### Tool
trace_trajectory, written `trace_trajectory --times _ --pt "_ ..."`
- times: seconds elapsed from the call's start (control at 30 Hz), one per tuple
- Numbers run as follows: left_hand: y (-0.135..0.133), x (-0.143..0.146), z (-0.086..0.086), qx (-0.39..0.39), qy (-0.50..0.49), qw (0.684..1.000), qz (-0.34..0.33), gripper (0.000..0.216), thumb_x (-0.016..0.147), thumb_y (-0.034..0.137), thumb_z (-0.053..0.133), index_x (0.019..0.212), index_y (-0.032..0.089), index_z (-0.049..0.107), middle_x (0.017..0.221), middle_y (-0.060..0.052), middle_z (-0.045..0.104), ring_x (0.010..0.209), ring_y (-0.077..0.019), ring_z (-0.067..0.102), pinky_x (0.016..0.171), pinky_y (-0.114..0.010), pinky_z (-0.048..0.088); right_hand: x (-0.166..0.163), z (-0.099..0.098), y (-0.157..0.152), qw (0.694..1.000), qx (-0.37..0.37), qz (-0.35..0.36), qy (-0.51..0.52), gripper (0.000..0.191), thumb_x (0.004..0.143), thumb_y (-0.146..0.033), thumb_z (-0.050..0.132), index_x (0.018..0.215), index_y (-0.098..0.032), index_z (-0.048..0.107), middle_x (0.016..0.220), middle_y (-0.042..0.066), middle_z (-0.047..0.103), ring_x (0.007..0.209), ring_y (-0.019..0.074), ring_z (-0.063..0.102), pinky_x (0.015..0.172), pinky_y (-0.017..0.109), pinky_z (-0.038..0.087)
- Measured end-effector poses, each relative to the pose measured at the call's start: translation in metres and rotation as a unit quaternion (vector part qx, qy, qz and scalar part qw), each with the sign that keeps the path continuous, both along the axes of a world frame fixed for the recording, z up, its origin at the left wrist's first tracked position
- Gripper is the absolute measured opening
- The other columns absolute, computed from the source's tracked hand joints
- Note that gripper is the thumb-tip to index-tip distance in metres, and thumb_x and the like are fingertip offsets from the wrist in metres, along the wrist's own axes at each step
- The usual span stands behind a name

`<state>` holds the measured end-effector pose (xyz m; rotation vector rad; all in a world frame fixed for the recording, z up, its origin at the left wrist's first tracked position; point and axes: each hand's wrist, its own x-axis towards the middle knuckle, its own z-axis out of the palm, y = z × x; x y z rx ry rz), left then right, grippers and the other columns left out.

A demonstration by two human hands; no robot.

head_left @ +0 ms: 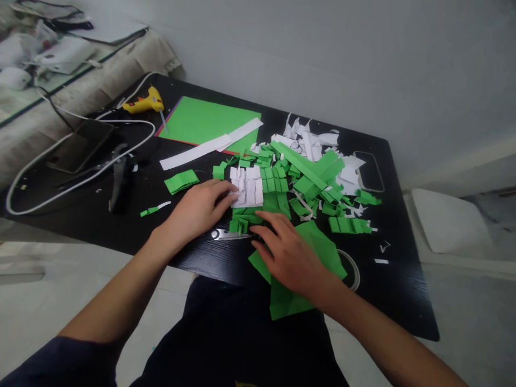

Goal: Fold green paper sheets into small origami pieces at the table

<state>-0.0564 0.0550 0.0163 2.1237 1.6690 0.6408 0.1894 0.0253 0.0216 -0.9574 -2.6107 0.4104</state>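
My left hand (pixel 203 207) rests at the left edge of a block of white folded paper (pixel 252 187), fingertips and thumb touching it. Its fingers are partly stretched out and do not wrap round anything. My right hand (pixel 288 252) has its fingers spread, the tips at small green folded paper pieces (pixel 239 226) just below the white block. Rows of green folded paper (pixel 274 180) adjoin that block on the right. Under my right hand lie loose green paper sheets (pixel 288 301). A metal tool (pixel 229 235), partly covered, shows between my hands.
Cut green and white scraps (pixel 322 174) are heaped at the right. White strips (pixel 193 154) cross a green sheet stack (pixel 217 115). A yellow glue gun (pixel 147 102), a white cable (pixel 150 137) and a dark-handled cutter (pixel 118 177) are at the left; a tape roll (pixel 355 271) is near the front.
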Motion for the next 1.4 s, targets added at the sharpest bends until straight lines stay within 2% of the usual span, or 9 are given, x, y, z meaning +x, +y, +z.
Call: trace_trajectory --times 0.13,0.33,0.53,0.63,0.73,0.93,1.13,1.23,1.4 --pt "-0.001 0.000 0.000 0.008 -0.008 1.000 0.000 0.026 0.105 0.036 0.054 0.114 0.022 0.074 0.110 -0.008 0.077 0.096 -0.0258 0.072 0.088 -0.040 0.055 -0.003 0.001 0.001 1.000 0.004 0.007 -0.025 0.023 0.106 -0.018 0.055 0.121 -0.011 0.071 0.146 0.021 0.063 0.134 0.0345 0.056 0.112 0.056 0.055" --pt "-0.002 -0.002 0.000 0.010 -0.014 1.000 0.004 0.025 0.104 0.036 0.055 0.111 0.022 0.073 0.109 -0.007 0.077 0.095 -0.0251 0.072 0.087 -0.039 0.055 -0.006 0.004 0.003 1.000 0.000 0.011 -0.024 0.021 0.105 -0.018 0.055 0.116 -0.013 0.073 0.139 0.018 0.068 0.130 0.0339 0.057 0.111 0.056 0.054" --pt "-0.004 0.000 0.001 0.007 -0.014 1.000 0.004 0.023 0.105 0.035 0.056 0.112 0.022 0.073 0.109 -0.007 0.075 0.095 -0.0250 0.071 0.087 -0.040 0.054 -0.004 0.003 0.001 0.999 -0.004 0.009 -0.032 0.023 0.106 -0.018 0.055 0.119 -0.013 0.073 0.141 0.018 0.067 0.134 0.0338 0.057 0.112 0.053 0.054" --pt "-0.007 0.005 -0.001 -0.004 -0.002 1.000 0.025 0.023 0.100 0.040 0.064 0.114 0.023 0.070 0.109 -0.007 0.072 0.092 -0.0255 0.070 0.083 -0.040 0.055 -0.004 0.004 0.000 0.999 0.005 0.012 -0.037 0.025 0.106 -0.018 0.054 0.120 -0.012 0.073 0.141 0.018 0.067 0.134 0.0334 0.057 0.114 0.052 0.053" --pt "-0.008 0.012 -0.004 -0.019 0.020 0.998 0.053 0.035 0.090 0.044 0.076 0.115 0.022 0.066 0.111 -0.008 0.066 0.087 -0.0257 0.067 0.079 -0.042 0.056 -0.005 0.004 -0.001 0.999 0.014 0.019 -0.041 0.026 0.106 -0.018 0.053 0.121 -0.011 0.073 0.140 0.020 0.067 0.134 0.0337 0.057 0.114 0.053 0.054" --pt "0.003 0.024 0.001 -0.040 0.068 0.994 0.077 0.048 0.080 0.043 0.086 0.114 0.020 0.061 0.118 -0.011 0.058 0.085 -0.0252 0.066 0.076 -0.043 0.058 -0.004 0.003 0.000 0.999 0.006 0.018 -0.046 0.028 0.106 -0.018 0.053 0.126 -0.010 0.072 0.144 0.020 0.066 0.139 0.0335 0.055 0.118 0.053 0.051" --pt "0.011 0.030 0.019 -0.052 0.150 0.987 0.030 0.040 0.085 0.032 0.082 0.119 0.020 0.064 0.120 -0.011 0.062 0.101 -0.0305 0.069 0.080 -0.040 0.056 -0.003 0.002 -0.001 0.999 0.005 0.018 -0.041 0.027 0.106 -0.017 0.054 0.124 -0.010 0.072 0.145 0.019 0.066 0.140 0.0332 0.055 0.117 0.053 0.051" --pt "0.013 0.028 0.022 -0.023 0.166 0.986 -0.001 0.029 0.093 0.030 0.073 0.119 0.020 0.067 0.119 -0.010 0.066 0.101 -0.0290 0.070 0.079 -0.037 0.055 -0.003 0.002 -0.002 0.999 0.012 0.019 -0.041 0.026 0.106 -0.017 0.053 0.122 -0.010 0.073 0.145 0.018 0.066 0.140 0.0338 0.056 0.116 0.053 0.052" --pt "0.018 0.020 0.021 0.044 0.207 0.976 -0.047 0.023 0.100 0.037 0.066 0.115 0.020 0.070 0.105 -0.008 0.070 0.096 -0.0283 0.070 0.079 -0.037 0.052 -0.002 0.002 -0.001 0.998 0.032 0.023 -0.041 0.026 0.107 -0.018 0.053 0.119 -0.009 0.074 0.143 0.019 0.067 0.139 0.0327 0.057 0.118 0.051 0.051"
